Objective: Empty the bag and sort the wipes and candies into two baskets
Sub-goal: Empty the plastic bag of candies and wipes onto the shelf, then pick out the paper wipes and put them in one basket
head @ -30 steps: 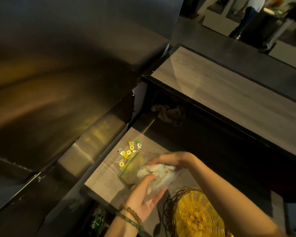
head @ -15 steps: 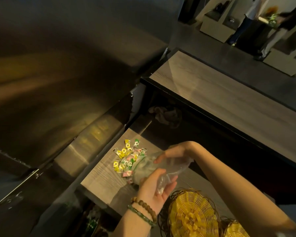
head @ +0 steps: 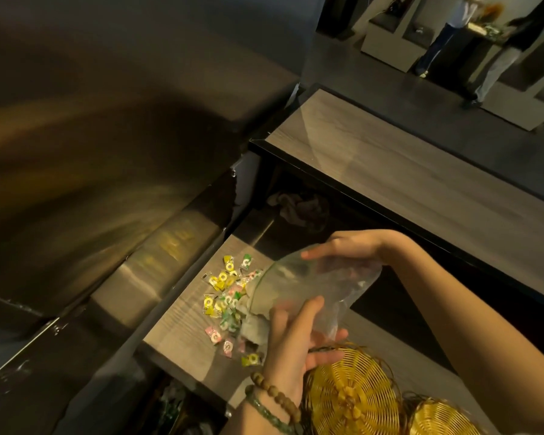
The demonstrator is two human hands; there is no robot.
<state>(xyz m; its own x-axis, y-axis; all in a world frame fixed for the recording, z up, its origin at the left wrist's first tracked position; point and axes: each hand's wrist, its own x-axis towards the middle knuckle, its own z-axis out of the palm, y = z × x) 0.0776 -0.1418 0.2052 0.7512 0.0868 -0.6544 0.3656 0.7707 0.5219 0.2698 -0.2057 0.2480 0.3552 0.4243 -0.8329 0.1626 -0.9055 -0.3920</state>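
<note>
1. Nearest: two round woven golden wire baskets [head: 352, 400], side by side at the bottom edge.
2. Just above: left hand [head: 296, 337], beaded bracelets at wrist, fingers curled round the lower edge of the clear plastic bag [head: 324, 287].
3. Beyond: right hand [head: 349, 246] pinching the bag's upper edge, bag tilted mouth-down to the left.
4. Left of the mouth: small yellow, green and pink wrapped candies [head: 226, 296] heaped on the grey wood-grain table [head: 176, 328], pale wipes [head: 255, 328] partly under the bag.

Yellow, green and pink wrapped candies [head: 225, 296] on grey wood-grain table [head: 182, 321]; clear bag [head: 314, 277]; golden woven baskets [head: 352, 400]; brown and green bead bracelets [head: 274, 400].
</note>
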